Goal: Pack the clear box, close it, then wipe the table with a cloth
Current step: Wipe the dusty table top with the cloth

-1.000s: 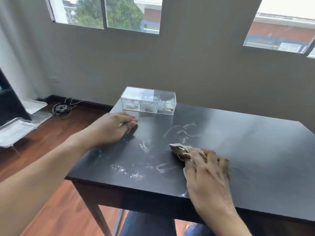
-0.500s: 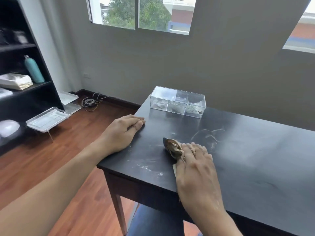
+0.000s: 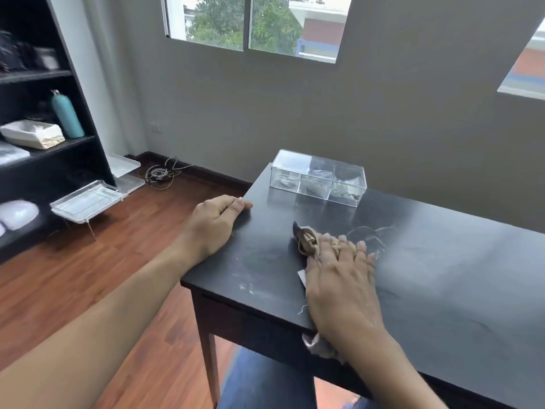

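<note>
Head camera view, looking down over a black table [image 3: 442,290]. At roughly five o'clock from the middle of the frame the right hand [image 3: 339,278] lies palm down on the tabletop, its fingers [image 3: 343,246] stretched out, close together and nearly flat, pressing a beige cloth [image 3: 305,242] against the surface. They are not curled round the fabric; the cloth is pinned beneath palm and fingers rather than pinched. One bunched end of the cloth sticks out past the fingertips toward eleven o'clock from the hand, and a frayed end shows under the wrist at the near table edge, toward six o'clock. Whitish smears [image 3: 247,286] mark the tabletop at nine o'clock from this hand, and thin curved streaks [image 3: 368,231] lie just past the fingertips at one o'clock.

The left hand [image 3: 216,222] rests at nine o'clock from the cloth, over the left edge of the table. Its fingers are loosely curled with the tips on the tabletop near the corner, holding nothing; the forearm runs off the table toward seven o'clock.

The clear box [image 3: 318,177] stands at twelve o'clock from the right fingers, well apart from them, by the far left corner of the table. Its lid is on, and through the walls three compartments show with small dark items inside, too small to tell apart. From the left fingertips the box sits toward two o'clock, near but not touching.
</note>
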